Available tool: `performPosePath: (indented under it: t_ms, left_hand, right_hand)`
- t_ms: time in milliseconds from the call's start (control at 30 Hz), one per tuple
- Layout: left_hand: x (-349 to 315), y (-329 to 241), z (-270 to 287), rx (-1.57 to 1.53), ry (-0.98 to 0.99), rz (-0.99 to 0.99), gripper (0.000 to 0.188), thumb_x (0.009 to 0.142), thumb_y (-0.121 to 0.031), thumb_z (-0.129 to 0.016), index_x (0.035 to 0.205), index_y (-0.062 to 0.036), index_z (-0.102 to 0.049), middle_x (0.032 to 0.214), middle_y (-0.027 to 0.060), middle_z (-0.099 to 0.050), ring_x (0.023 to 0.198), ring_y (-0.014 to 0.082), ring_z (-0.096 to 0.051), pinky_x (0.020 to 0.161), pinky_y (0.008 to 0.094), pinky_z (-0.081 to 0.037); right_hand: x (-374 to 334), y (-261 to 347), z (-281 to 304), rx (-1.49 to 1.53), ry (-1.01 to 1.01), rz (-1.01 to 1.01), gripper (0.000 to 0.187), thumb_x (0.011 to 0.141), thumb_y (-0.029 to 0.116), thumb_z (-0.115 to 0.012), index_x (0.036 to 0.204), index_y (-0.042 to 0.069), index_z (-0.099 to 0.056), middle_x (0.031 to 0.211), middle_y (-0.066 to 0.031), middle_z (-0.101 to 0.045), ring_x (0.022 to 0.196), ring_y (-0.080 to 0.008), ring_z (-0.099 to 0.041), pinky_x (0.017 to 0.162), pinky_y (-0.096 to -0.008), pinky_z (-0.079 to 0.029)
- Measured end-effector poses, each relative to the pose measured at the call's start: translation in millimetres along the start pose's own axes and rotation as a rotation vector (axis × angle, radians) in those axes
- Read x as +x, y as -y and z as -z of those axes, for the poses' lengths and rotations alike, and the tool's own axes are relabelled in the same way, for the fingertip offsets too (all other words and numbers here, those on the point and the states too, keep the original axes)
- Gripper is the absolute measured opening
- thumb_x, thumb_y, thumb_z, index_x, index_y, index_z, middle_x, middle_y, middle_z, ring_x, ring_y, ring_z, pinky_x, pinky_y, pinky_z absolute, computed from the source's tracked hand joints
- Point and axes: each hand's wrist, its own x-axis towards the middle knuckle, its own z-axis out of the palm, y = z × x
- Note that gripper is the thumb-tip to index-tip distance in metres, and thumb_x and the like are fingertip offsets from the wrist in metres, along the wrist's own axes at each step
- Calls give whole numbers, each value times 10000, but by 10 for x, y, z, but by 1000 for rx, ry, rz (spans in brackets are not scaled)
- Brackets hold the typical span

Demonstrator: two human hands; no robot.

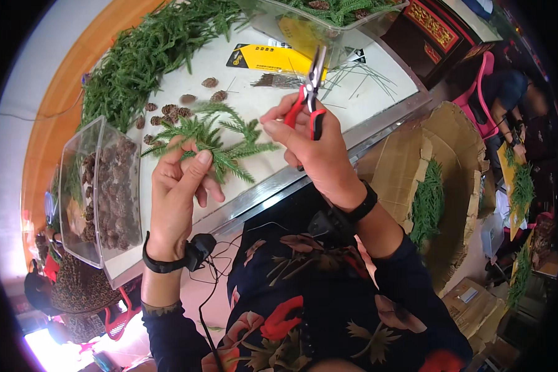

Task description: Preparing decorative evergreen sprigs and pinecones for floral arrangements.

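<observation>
Held between thumb and fingers of the left hand (175,180): a green sprig (217,144), to the right of the cone bin (80,258), over the counter (211,62). By its look, very light, with springy needles and thin, bendable branches; probably artificial, so hardly fragile and not much slippery. Best to take by the stem, close to the joining point of the branches, with a gentle pinch; by the needle tips alone, likely to bend away or to turn in the grasp.

Left hand with thumb laid on the near side of the sprig, other fingers loosely curled, forearm almost upright beside the cone bin. Farther to the right of the cone bin: right hand (323,147), wrapped around red-and-black pliers (312,87), steel nose pointed away from the body. Thumb and forefinger stretched toward the sprig, near its right tips; not possible to tell whether touching it. Right forearm slanted from lower right.

Beyond the cone bin, a heap of greenery (149,62); to its upper right, loose cones (183,112); farther in the same direction, a yellow card (273,57).
</observation>
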Motion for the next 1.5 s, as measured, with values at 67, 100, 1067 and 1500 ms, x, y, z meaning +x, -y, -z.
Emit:
performPosePath:
  t_ms: [67, 100, 1067, 1500]
  left_hand:
    - [-16, 70, -32, -6, -23, -26, 164, 923, -165, -587, 1027, -53, -526, 746, 73, -646, 545, 121, -618, 411, 177, -361]
    - [-27, 105, -67, -27, -43, -35, 162, 923, -160, -586, 1028, -54, -522, 763, 77, -648, 564, 127, -624, 427, 180, -373]
    - [-261, 398, -379, 165, -165, -313, 451, 832, 25, -601, 1247, 17, -423, 1128, 94, -574, 1056, 158, -560, 762, 240, -469]
    - [-256, 322, -503, 198, 46, -289, 732, 757, 22, -713, 1353, -53, -295, 1207, 122, -543, 1025, 157, -563, 710, 218, -469]
  right_hand:
    - [-73, -47, 25, 54, -68, -74, 185, 833, 83, -670, 942, 61, -522, 753, 27, -558, 527, -16, -418, 425, -171, -309]
    - [-101, -70, 22, 55, -73, -77, 185, 833, 83, -670, 942, 61, -522, 753, 27, -558, 527, -16, -418, 425, -171, -309]
    - [-243, -14, 209, -223, 51, 178, 142, 815, -23, -646, 904, 33, -550, 751, 45, -521, 650, -17, -437, 608, -182, -364]
    - [-253, 13, 127, -205, 19, 107, 173, 833, 12, -649, 951, 53, -529, 817, 4, -580, 705, -51, -517, 534, -196, -387]
